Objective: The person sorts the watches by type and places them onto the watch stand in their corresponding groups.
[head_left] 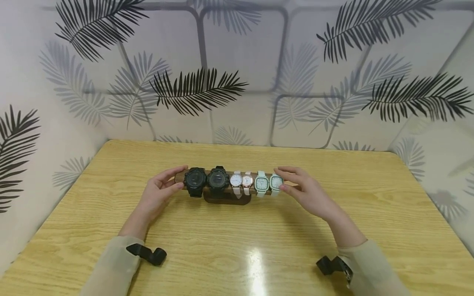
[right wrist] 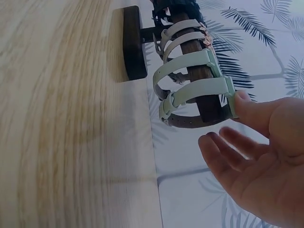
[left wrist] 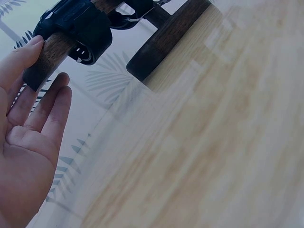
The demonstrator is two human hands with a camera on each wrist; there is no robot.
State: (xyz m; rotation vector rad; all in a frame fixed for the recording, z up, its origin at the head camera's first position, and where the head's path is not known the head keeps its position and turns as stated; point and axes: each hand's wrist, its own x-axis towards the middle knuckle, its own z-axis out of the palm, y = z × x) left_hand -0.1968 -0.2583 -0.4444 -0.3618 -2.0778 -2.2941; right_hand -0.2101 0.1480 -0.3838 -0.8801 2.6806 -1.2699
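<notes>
A dark wooden T-shaped watch stand [head_left: 227,199] stands on the table, its bar [left wrist: 54,50] strung with watches. From left to right come a black watch [head_left: 195,179], a second black watch [head_left: 218,179], two small pale-strapped watches [head_left: 236,180] and two mint-green square watches [head_left: 261,183]. My left hand [head_left: 158,190] grips the bar's left end between thumb and fingers. At the other end, my right hand [head_left: 305,191] holds the outermost mint-green watch [right wrist: 204,88], its thumb on the case edge. In the right wrist view, other fingers extend past the bar's end.
The light wood-grain table [head_left: 207,246] spreads in front of and around the stand. Behind it rises a pale wall covering [head_left: 244,119] with dark and grey leaf prints. Black wrist mounts [head_left: 148,254] sit on both sleeves.
</notes>
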